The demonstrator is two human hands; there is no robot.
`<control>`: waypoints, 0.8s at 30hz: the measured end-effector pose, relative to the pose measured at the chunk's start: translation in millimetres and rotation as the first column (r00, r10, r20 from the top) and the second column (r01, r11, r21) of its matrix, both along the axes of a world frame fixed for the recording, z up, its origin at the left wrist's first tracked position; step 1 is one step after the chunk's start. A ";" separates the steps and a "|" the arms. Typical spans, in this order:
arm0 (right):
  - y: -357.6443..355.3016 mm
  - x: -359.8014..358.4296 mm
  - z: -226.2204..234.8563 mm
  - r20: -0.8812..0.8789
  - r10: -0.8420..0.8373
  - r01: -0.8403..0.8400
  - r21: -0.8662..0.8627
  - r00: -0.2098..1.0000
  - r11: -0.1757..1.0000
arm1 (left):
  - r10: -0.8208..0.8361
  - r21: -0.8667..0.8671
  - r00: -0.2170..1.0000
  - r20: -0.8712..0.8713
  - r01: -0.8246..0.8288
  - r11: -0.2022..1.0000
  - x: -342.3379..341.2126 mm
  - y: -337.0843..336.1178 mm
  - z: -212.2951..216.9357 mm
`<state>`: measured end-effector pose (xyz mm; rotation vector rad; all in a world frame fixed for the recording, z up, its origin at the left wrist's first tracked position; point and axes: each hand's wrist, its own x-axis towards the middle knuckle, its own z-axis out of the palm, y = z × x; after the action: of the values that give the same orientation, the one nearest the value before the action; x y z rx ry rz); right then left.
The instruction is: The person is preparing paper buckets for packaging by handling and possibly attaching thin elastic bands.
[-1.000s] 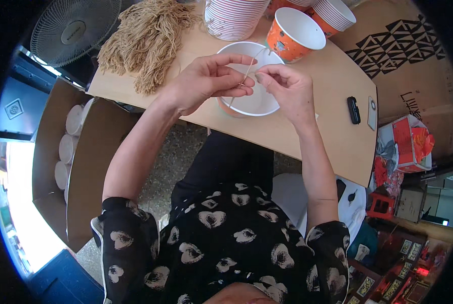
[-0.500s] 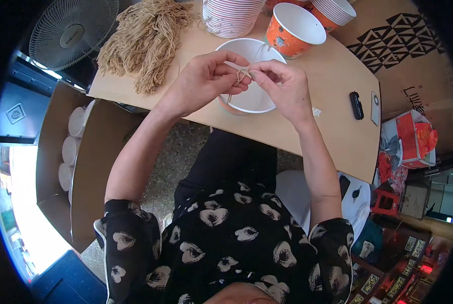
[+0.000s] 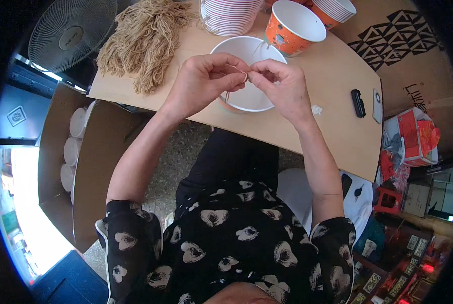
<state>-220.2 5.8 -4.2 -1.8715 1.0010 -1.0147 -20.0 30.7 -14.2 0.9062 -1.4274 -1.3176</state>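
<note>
At the lower middle of the frame is the person's black patterned top (image 3: 246,234). Just above the centre, the left hand (image 3: 203,78) and the right hand (image 3: 283,88) meet, thumb and fingers of each pinched closed on a thin tan string (image 3: 245,77), mostly hidden by the fingers. Directly beneath them, an upright white-lined paper bucket (image 3: 236,44) stands on the pale table (image 3: 338,137); a bit of string shows at its upper right rim. Beyond it, toward the top right, sits an orange bucket (image 3: 282,33); at the top centre, stacked tubs (image 3: 230,17); at the upper left, a bundle of tan strands (image 3: 144,45) and, past that, a fan (image 3: 70,38)
</note>
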 end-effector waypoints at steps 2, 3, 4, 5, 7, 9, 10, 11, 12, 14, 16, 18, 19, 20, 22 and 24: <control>0.2 0.9 1.4 -0.004 0.010 -0.010 0.020 1.000 1.000 | 0.007 -0.016 1.000 -0.004 -0.008 1.000 0.3 0.4 -0.3; 0.4 1.0 1.5 -0.004 0.009 -0.009 0.021 1.000 1.000 | 0.009 -0.013 1.000 0.008 -0.009 1.000 0.5 0.4 -0.1; 0.5 1.2 1.5 -0.006 0.014 -0.014 0.021 1.000 1.000 | 0.011 -0.011 1.000 0.020 -0.010 1.000 0.7 0.5 0.3; 0.7 1.4 1.5 -0.009 0.019 -0.019 0.020 1.000 1.000 | 0.011 -0.010 1.000 0.020 -0.011 1.000 0.9 1.1 2.3; 1.1 1.0 2.6 -0.010 0.024 -0.024 0.037 1.000 0.999 | 0.030 0.014 0.999 0.039 -0.031 0.999 1.7 2.6 7.0; 1.7 0.4 2.8 -0.011 0.031 -0.030 0.053 0.999 0.998 | 0.028 0.026 0.999 0.021 -0.029 0.999 3.6 0.6 5.8; 2.0 0.2 2.7 -0.010 0.036 -0.036 0.037 0.999 0.999 | 0.025 0.038 1.000 0.003 -0.025 0.999 4.6 -0.3 5.4; 2.3 0.4 2.5 -0.008 0.042 -0.042 0.021 0.999 0.999 | 0.027 0.038 1.000 0.002 -0.027 0.999 5.4 -0.5 6.1; 2.4 0.6 1.7 -0.009 0.043 -0.043 0.022 0.999 0.999 | 0.024 0.036 0.999 0.023 -0.025 0.999 5.6 -1.0 7.2; 2.7 1.0 0.4 -0.009 0.034 -0.034 0.007 0.999 0.999 | 0.022 0.034 0.999 0.042 -0.023 0.999 5.4 -1.6 9.1; 4.1 2.4 2.5 -0.017 0.032 -0.031 0.017 0.999 0.999 | 0.024 0.021 0.998 0.059 -0.025 0.999 5.4 -1.6 9.9; 4.1 2.9 2.7 -0.026 0.027 -0.026 0.026 0.999 0.999 | 0.040 0.013 0.998 0.057 -0.041 0.999 3.4 -0.1 9.2; 3.7 2.8 1.9 -0.018 0.020 -0.019 0.021 1.000 1.000 | 0.053 0.004 0.997 0.056 -0.053 0.999 2.7 0.3 8.7; 3.3 2.6 1.5 -0.011 0.012 -0.012 0.016 1.000 1.000 | 0.053 0.004 0.997 0.055 -0.054 0.999 2.7 0.1 7.5; 2.2 2.0 2.3 -0.019 0.015 -0.015 0.020 1.000 1.000 | 0.032 0.021 0.999 -0.012 -0.032 0.999 3.1 0.0 5.8; 0.8 1.8 2.7 -0.028 0.018 -0.017 0.023 0.999 1.000 | 0.001 0.041 1.000 0.019 -0.002 0.999 6.8 -0.1 7.3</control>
<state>-218.5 6.6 -1.5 -1.8773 1.0065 -0.9655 -13.1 30.6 -6.9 0.9486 -1.4180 -1.3447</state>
